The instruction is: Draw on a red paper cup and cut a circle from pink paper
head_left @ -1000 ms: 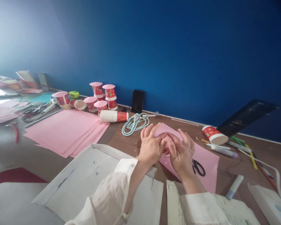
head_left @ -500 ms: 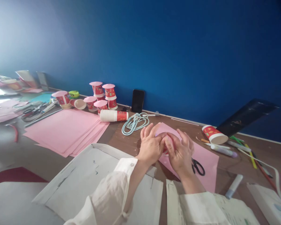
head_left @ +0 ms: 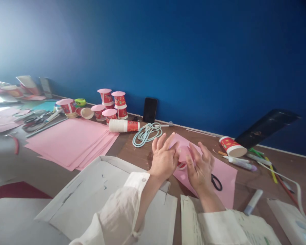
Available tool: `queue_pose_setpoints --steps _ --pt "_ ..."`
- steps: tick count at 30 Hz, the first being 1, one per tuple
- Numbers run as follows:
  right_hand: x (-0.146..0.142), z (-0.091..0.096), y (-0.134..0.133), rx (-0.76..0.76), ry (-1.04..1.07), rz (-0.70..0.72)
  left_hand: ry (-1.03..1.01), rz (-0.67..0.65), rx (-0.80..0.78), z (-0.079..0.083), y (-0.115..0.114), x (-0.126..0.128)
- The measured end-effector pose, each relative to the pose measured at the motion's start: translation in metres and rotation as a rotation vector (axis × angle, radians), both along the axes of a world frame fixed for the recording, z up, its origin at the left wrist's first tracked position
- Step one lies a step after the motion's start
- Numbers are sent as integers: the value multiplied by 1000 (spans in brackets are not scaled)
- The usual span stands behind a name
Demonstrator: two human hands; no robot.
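Observation:
A red paper cup (head_left: 181, 166) with a pink paper top (head_left: 184, 153) stands between my two hands, mostly hidden by them. My left hand (head_left: 164, 157) is at its left side, fingers raised and apart. On the other side my right hand (head_left: 201, 167) is also spread, its fingertips close to the pink top; whether they touch it I cannot tell. Beneath lies a pink sheet (head_left: 225, 175), where the black handle of a pair of scissors (head_left: 216, 183) shows beside my right wrist.
Pink-topped cups (head_left: 119, 100) stand by the wall, near a sleeve of stacked cups (head_left: 123, 126), a pale blue cord (head_left: 145, 135) and a phone (head_left: 150, 109). Pink sheets (head_left: 68, 141) lie left. A loose cup (head_left: 232, 147) and markers (head_left: 242, 164) are at right.
My hands have moved apart from over the cup. The right hand's fingers have opened and shifted slightly right, so more of the pink top shows.

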State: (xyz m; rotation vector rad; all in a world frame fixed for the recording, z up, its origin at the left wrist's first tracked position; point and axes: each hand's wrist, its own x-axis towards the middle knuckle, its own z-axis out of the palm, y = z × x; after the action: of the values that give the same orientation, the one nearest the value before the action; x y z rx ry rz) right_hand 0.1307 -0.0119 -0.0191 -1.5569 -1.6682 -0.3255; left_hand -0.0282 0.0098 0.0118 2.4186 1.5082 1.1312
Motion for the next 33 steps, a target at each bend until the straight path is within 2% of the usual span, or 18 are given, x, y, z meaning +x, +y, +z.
queue_pose_setpoints --steps 7,19,25,33 --pt "-2 -3 -2 -73 -5 -8 11 -24 -2 -1 -2 1" --pt "-4 1 -4 -79 -18 -29 23 -29 8 -1 -2 0" --pt "-2 0 1 -20 -23 -11 18 -23 14 0 -4 1" --pt "-4 2 1 -94 -29 -31 20 -35 4 1 -4 1"
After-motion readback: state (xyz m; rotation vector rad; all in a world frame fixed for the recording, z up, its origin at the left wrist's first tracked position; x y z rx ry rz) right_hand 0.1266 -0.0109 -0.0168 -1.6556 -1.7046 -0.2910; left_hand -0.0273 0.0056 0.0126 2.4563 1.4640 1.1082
